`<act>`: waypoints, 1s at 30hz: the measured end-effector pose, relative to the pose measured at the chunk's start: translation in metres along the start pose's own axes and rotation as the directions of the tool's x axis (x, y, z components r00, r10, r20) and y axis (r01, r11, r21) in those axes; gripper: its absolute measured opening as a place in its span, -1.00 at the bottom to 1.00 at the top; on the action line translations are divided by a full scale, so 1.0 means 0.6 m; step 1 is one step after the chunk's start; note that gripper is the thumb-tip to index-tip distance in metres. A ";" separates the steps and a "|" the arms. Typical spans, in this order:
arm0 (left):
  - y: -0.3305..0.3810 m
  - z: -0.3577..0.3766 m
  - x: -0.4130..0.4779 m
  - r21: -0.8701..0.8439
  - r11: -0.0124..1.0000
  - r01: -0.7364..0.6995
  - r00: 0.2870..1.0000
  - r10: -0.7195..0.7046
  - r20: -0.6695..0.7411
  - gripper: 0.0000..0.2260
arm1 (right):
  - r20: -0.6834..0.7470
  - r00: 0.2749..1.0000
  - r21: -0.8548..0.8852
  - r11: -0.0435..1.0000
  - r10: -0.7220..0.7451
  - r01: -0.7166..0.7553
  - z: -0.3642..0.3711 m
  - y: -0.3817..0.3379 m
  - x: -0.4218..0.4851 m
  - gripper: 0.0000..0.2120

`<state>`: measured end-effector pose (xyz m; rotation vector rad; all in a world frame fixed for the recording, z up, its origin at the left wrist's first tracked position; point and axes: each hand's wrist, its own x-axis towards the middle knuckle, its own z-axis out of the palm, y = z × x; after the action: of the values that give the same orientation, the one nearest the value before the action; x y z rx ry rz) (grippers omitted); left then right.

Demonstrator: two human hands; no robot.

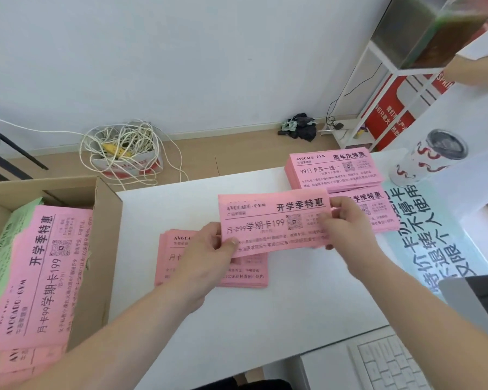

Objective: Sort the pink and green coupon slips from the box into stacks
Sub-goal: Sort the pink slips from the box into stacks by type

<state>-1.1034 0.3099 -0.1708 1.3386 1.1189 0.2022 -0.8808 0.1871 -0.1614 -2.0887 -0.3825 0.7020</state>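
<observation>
Held slip: your pink slip (273, 223) is up off the desk (265, 319); long axis left to right, print upright and facing you
Left grip: your left grip (209, 254) pinches its lower left edge, thumb on top
Right grip: your right grip (347, 223) pinches its right end
Below: near stack (245, 274) flat, same axis
Far edge: two far stacks (333, 170), one behind the other
Box: box (107, 220) at the left edge; its slips run crosswise to yours
Room: bare desk nearest you; keyboard (389, 364) at the right
</observation>
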 end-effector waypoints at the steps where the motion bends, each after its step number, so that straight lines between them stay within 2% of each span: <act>1: 0.010 0.020 0.007 0.015 1.000 -0.012 1.000 0.012 0.018 -0.89 | -0.038 0.999 -0.029 1.000 0.006 -0.007 -0.018 0.002 0.017 -0.82; 4: 0.038 0.099 0.033 0.073 0.995 -0.072 0.997 0.070 0.042 -0.91 | -0.141 0.990 -0.194 0.980 0.017 -0.045 -0.069 0.016 0.064 -0.80; 7: 0.055 0.183 0.055 0.040 0.994 -0.101 0.992 0.098 0.080 -0.86 | -0.227 0.974 -0.355 0.931 0.001 -0.084 -0.117 0.033 0.096 -0.62; 11: 0.065 0.256 0.080 0.028 0.990 -0.135 0.988 0.133 0.078 -0.50 | -0.279 0.960 -0.476 0.871 -0.021 -0.119 -0.157 0.070 0.128 -0.58; 12: 0.065 0.262 0.083 0.042 0.988 -0.147 0.986 0.143 0.083 -0.47 | -0.275 0.961 -0.488 0.865 -0.029 -0.114 -0.161 0.080 0.133 -0.60; 15: 0.059 0.266 0.086 0.053 0.981 -0.186 0.980 0.182 0.082 -0.57 | -0.264 0.964 -0.471 0.875 -0.019 -0.111 -0.165 0.103 0.139 -0.61; 17: 0.052 0.260 0.081 0.068 0.978 -0.199 0.978 0.194 0.077 -0.57 | -0.261 0.965 -0.461 0.881 -0.018 -0.108 -0.165 0.112 0.139 -0.57; 21: 0.028 0.255 0.070 0.166 0.959 -0.232 0.972 0.223 0.071 -0.65 | -0.241 0.969 -0.515 0.854 -0.056 -0.079 -0.161 0.113 0.138 -0.53; 26: 0.016 0.267 0.048 0.220 0.931 -0.293 0.954 0.271 0.125 -0.56 | -0.211 0.977 -0.465 0.877 0.025 -0.122 -0.154 0.107 0.151 -0.55; 30: 0.020 0.274 0.053 0.191 0.953 -0.236 0.970 0.220 0.104 -0.55 | -0.212 0.975 -0.413 0.898 0.068 -0.152 -0.152 0.102 0.157 -0.50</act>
<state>-0.9619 0.2266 -0.2051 1.6457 0.9327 0.2044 -0.7501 0.1405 -0.2020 -2.5902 -0.3313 0.5026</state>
